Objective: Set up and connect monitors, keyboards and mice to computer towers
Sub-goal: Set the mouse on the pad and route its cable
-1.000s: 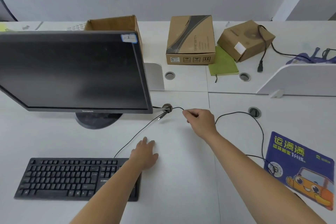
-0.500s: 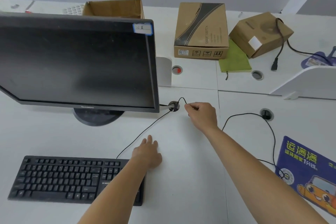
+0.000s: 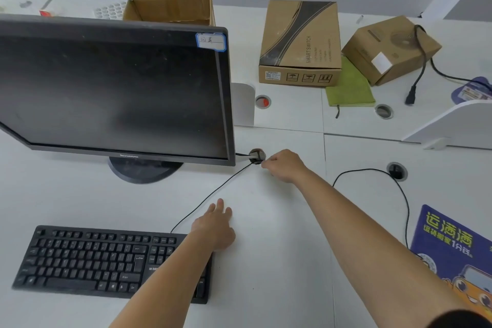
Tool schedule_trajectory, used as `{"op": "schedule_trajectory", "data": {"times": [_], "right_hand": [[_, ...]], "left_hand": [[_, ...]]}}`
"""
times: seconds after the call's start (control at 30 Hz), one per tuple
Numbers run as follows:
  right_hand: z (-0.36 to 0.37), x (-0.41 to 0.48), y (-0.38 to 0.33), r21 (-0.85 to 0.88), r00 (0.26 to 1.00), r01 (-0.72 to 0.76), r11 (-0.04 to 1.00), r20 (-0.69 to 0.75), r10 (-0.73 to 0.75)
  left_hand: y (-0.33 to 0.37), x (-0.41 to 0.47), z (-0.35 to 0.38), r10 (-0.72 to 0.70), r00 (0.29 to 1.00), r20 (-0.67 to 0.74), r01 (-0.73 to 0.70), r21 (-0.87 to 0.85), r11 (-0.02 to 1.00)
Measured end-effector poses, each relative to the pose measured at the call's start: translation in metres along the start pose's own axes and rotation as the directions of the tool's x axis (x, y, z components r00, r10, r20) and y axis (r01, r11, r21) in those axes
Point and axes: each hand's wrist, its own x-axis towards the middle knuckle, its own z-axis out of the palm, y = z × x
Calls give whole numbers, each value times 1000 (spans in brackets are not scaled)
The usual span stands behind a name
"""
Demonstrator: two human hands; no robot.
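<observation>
A black monitor (image 3: 111,93) stands on the white desk (image 3: 266,261) at the left, with a black keyboard (image 3: 87,258) in front of it. The thin keyboard cable (image 3: 213,192) runs from the keyboard's back edge up to a round cable hole (image 3: 257,155) beside the monitor's lower right corner. My right hand (image 3: 285,165) is closed right at that hole, pinching the cable's end. My left hand (image 3: 215,224) rests flat on the desk by the keyboard's right end, fingers apart, holding nothing.
A second black cable (image 3: 372,170) loops from another desk hole (image 3: 396,170) towards a blue mouse pad (image 3: 452,247) at the right. Behind a low white divider (image 3: 452,122) lie cardboard boxes (image 3: 300,42), a green notebook (image 3: 348,88) and a power cord (image 3: 418,61).
My right hand has moved left with the cable end until it reaches the hole; the loop of slack there is gone. The camera has come closer. My left hand stays put.
</observation>
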Motion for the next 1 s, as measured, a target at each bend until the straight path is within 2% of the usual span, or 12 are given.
{"op": "schedule_trajectory", "data": {"times": [0.13, 0.27, 0.4, 0.47, 0.53, 0.6, 0.67, 0.73, 0.83, 0.93, 1.0], "right_hand": [[11, 2, 4, -218, 996, 84, 972, 47, -76], [20, -18, 52, -267, 986, 68, 961, -127, -105], [22, -42, 116, -536, 935, -127, 834, -345, -79], [16, -54, 140, -587, 904, -238, 774, -426, -45], [10, -61, 153, -629, 884, -286, 723, -464, -54], [12, -63, 149, -630, 904, -157, 761, -401, -145], [18, -68, 128, -490, 929, 122, 863, -249, -273], [25, -73, 104, -363, 930, 288, 886, -116, -350], [23, -86, 111, -284, 954, 245, 927, -102, -283], [9, -104, 155, -392, 982, 67, 918, -135, -129], [2, -120, 190, -404, 977, -46, 914, -207, -42]], "left_hand": [[-6, 0, 4, 14, 1000, -6, -14, -7, 1000], [-10, -1, 7, 26, 1000, -6, -26, -18, 999], [-9, -1, 5, 30, 1000, -10, -30, -14, 999], [-8, -1, 5, 30, 1000, -9, -30, -15, 999], [-7, -3, 6, 25, 1000, -4, -25, -19, 1000], [-7, -5, 5, 19, 1000, 4, -19, -14, 1000], [-5, -6, 5, 18, 1000, 6, -18, -2, 1000], [-6, -6, 2, 15, 1000, 3, -15, 3, 1000], [-2, -5, 0, 20, 1000, -1, -20, 20, 1000], [1, -7, 0, 26, 999, -24, -25, 36, 999], [0, -5, 4, 21, 998, -59, -19, 33, 999]]}}
